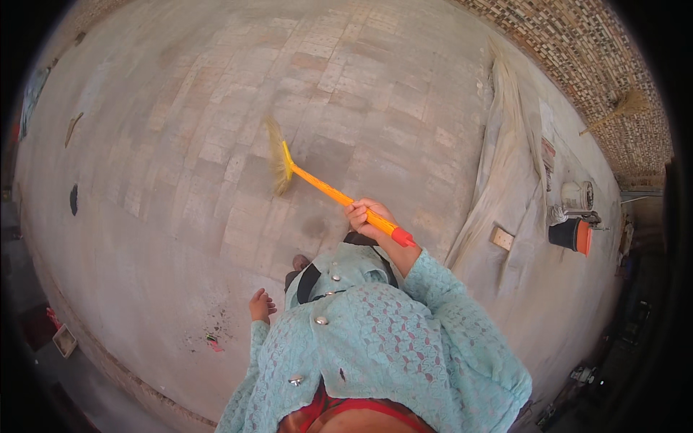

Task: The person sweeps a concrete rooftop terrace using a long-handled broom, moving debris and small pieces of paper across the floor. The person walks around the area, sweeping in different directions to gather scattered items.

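A broom with an orange handle (328, 190), a red end cap and yellowish bristles (277, 159) slants across the middle of the view. My right hand (367, 218) is wrapped round its handle near the red cap. The bristle head points away to the far left, at the paved floor (238, 108); whether it touches the floor I cannot tell. Down at my left side hangs my left hand (262, 305), its fingers loosely curled and somewhat apart, holding nothing. A small pile of dark debris (213, 336) with pink scraps lies on the floor to its left.
Along the right runs a long crumpled pale sheet (498, 159), with a block (502, 238) on it. A white bucket (576, 195) and a black and orange tub (570, 236) stand beyond. Another broom (621, 110) is by the brick wall (570, 50). A dark object (73, 199) lies far left.
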`<state>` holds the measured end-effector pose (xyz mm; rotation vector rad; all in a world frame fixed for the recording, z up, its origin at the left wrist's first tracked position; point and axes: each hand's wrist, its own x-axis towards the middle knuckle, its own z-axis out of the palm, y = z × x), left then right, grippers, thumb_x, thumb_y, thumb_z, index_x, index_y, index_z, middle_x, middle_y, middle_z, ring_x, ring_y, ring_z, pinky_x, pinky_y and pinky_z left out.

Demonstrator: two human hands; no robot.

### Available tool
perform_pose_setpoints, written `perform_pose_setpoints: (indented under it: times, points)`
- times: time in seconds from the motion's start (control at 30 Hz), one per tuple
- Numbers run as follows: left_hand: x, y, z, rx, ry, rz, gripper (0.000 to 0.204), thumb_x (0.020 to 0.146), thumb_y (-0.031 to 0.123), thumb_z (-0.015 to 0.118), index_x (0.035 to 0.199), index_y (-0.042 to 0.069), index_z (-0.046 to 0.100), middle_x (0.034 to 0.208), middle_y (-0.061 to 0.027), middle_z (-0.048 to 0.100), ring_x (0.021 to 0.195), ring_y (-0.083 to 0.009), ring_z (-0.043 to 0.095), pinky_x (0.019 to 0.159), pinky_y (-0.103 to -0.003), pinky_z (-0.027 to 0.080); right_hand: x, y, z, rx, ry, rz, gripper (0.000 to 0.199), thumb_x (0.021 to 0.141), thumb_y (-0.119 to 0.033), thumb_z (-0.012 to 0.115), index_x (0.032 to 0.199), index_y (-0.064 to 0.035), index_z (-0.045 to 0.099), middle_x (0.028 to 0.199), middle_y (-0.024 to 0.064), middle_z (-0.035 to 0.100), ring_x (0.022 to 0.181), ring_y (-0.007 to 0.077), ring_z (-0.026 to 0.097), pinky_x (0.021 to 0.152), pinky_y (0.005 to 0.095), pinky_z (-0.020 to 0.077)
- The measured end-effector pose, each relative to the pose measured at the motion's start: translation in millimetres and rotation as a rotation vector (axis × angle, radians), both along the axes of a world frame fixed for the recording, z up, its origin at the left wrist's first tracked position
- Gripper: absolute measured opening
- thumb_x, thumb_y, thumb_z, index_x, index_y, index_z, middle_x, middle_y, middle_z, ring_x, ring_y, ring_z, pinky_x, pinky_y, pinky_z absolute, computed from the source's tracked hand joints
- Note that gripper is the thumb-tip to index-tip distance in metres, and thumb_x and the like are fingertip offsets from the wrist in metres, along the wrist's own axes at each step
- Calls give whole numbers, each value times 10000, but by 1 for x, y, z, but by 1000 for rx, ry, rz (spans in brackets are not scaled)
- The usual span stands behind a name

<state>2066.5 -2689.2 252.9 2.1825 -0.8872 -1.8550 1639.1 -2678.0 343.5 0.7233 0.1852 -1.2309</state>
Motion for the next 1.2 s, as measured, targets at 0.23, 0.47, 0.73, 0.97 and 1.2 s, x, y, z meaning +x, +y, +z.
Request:
perform_pose_setpoints:
  times: [0.23, 0.47, 0.73, 0.97, 1.2]
  points:
    - [-13, -20, -6, 80, -79, -163, 386, 766, 132, 477, 1143, 53, 456, 643, -56, 514, 462, -151, 501, 390, -305, 461, -49, 127, 63, 89, 450, -281, 157, 775, -12, 431, 918, -22, 368, 747, 78, 443, 500, 53, 448, 406, 179, 401]
    - [-34, -41, -3, 56, -72, -86, 369, 763, 128, 483, 1123, 46, 480, 649, -58, 519, 455, -144, 503, 383, -296, 456, -108, 179, 12, 345, 499, -380, 93, 751, -1, 449, 835, 22, 417, 708, 88, 477, 493, 74, 445, 441, 183, 412]
    - [-54, -22, 31, -11, -78, 22, 378, 755, 122, 487, 1123, 39, 480, 651, -61, 517, 459, -151, 509, 383, -293, 455, -196, 127, -58, 401, 417, -504, 112, 696, 42, 435, 803, 53, 405, 639, 66, 453, 449, 109, 470, 423, 200, 435]
    - [-47, 23, 30, 16, -236, -50, 370, 738, 122, 515, 1104, 67, 508, 648, -70, 534, 475, -185, 532, 420, -322, 475, -152, -2, -82, 372, 488, 35, 93, 680, 19, 453, 760, 29, 405, 617, 69, 455, 434, 98, 429, 415, 209, 412]
    - [-73, 35, 42, -8, -233, 105, 370, 721, 116, 519, 1087, 66, 531, 688, -85, 564, 530, -174, 544, 438, -313, 475, -75, -117, -37, 143, 301, 380, 95, 731, -10, 469, 787, 32, 405, 643, 69, 467, 459, 84, 451, 439, 198, 420]
